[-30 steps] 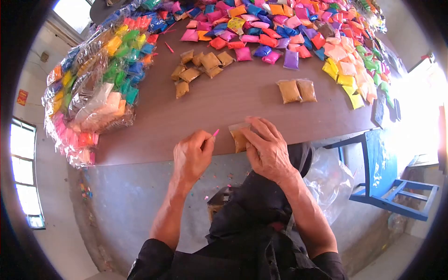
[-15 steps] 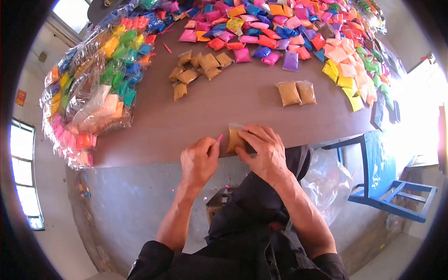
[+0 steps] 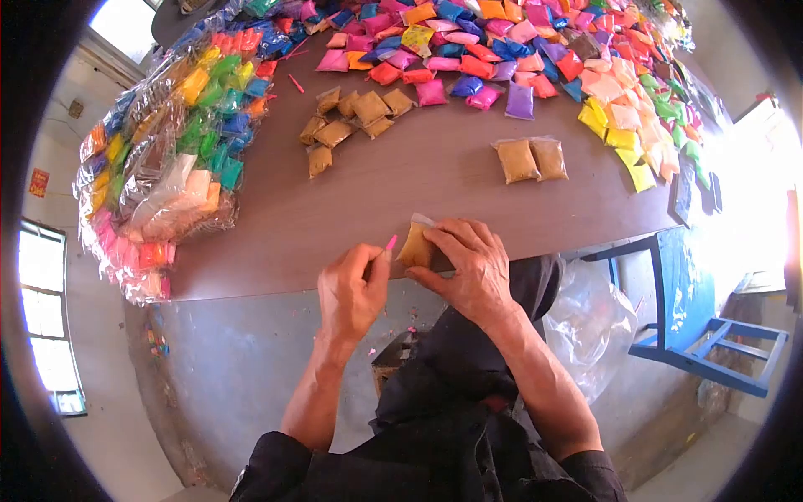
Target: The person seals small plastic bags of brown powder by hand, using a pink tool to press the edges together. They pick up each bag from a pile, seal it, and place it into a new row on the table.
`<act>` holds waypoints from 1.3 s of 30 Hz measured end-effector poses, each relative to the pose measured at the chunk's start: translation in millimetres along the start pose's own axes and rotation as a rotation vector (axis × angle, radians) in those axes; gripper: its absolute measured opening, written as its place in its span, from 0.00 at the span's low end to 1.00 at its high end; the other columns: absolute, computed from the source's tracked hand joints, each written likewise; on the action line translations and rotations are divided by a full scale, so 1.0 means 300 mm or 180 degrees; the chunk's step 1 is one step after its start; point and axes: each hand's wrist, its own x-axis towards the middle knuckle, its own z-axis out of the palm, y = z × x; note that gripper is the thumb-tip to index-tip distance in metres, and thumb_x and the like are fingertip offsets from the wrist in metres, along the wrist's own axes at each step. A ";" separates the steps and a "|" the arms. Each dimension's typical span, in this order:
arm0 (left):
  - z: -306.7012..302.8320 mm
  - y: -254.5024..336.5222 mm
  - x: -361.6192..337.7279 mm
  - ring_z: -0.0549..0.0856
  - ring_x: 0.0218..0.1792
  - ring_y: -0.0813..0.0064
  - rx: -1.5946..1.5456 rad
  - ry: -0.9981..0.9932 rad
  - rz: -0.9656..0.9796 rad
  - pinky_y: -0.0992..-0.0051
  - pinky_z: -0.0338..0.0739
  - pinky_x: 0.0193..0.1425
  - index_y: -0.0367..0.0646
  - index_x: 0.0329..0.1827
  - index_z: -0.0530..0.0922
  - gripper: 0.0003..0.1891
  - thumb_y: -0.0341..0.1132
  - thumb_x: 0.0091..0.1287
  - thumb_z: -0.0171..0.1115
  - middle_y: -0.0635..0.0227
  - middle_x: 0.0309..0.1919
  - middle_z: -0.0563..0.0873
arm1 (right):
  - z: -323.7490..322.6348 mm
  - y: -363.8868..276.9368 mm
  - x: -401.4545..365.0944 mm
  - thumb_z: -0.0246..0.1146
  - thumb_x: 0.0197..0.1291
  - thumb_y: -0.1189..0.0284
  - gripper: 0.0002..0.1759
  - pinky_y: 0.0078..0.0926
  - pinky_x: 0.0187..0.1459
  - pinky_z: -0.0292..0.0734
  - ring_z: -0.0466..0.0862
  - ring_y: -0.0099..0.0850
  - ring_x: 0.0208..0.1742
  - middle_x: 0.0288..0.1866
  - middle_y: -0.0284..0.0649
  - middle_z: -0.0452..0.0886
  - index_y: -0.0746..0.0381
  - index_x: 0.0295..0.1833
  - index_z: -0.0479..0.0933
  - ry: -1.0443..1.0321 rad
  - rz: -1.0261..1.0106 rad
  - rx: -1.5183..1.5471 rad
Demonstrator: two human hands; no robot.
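Observation:
My right hand (image 3: 473,272) grips a small clear packet of brown, clay-like material (image 3: 416,243) by its right side, thumb low and fingers across its upper right. The packet is slightly tilted at the table's front edge. Just left of it, my left hand (image 3: 351,289) is closed around a thin pink plastic stick (image 3: 391,243), whose tip pokes up between thumb and forefinger. The rest of the stick is hidden in the fist. Two more brown packets (image 3: 519,161) lie side by side farther back on the right.
A loose group of brown packets (image 3: 335,133) lies on the brown table (image 3: 401,180) at back left. Many colourful packets (image 3: 481,67) cover the far side. Bundled packets in clear bags (image 3: 180,167) fill the left end. A blue chair (image 3: 682,293) stands at right, near a clear plastic bag (image 3: 590,326).
The brown packet has tilted a little under my right hand, and the right thumb has moved slightly left along its lower end. My left hand has shifted slightly left with the pink stick.

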 end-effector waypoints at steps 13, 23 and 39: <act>0.013 -0.077 -0.048 0.91 0.30 0.51 0.0598 0.0322 0.0192 0.59 0.83 0.35 0.43 0.40 0.86 0.05 0.29 0.74 0.76 0.56 0.31 0.91 | 0.016 -0.022 0.005 0.82 0.58 0.62 0.22 0.46 0.59 0.80 0.87 0.43 0.65 0.61 0.37 0.89 0.58 0.56 0.91 0.0157 0.0018 -0.0122; 0.057 -0.088 -0.075 0.89 0.28 0.49 0.0661 0.0511 0.0357 0.55 0.80 0.31 0.44 0.41 0.85 0.06 0.31 0.75 0.76 0.59 0.31 0.90 | 0.024 -0.020 0.003 0.83 0.57 0.60 0.24 0.46 0.62 0.81 0.86 0.44 0.64 0.61 0.38 0.89 0.59 0.57 0.91 0.0150 -0.0016 -0.0185; 0.084 -0.053 -0.059 0.91 0.29 0.50 0.0381 0.0405 0.0622 0.56 0.82 0.32 0.45 0.41 0.86 0.06 0.32 0.75 0.77 0.59 0.31 0.91 | 0.004 -0.025 0.008 0.88 0.47 0.61 0.33 0.47 0.61 0.80 0.84 0.43 0.68 0.64 0.36 0.86 0.58 0.61 0.90 -0.0126 0.0035 -0.0199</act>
